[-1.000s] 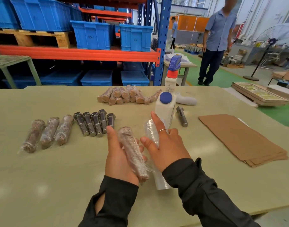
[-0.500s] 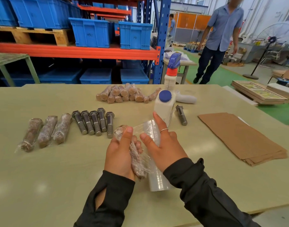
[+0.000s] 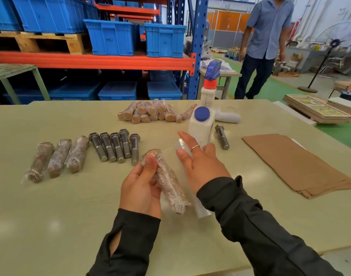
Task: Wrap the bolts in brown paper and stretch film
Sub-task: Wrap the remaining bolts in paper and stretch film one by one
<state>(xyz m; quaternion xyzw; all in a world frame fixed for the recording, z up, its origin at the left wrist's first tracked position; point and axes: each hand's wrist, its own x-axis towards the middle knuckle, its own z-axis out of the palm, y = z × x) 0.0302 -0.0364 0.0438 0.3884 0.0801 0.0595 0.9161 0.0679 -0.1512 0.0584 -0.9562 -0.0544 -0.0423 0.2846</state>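
Left hand (image 3: 139, 188) grips film-wrapped bolt (image 3: 167, 182), long axis running from near bench edge toward far edge, film stretched rightward to roll (image 3: 198, 208) under flat, straight-fingered right hand (image 3: 200, 166); both mid-bench, near edge.

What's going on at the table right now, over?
Left hand grips wrapped bolt. Right hand open on film roll. Film still attached. Nothing in the way.
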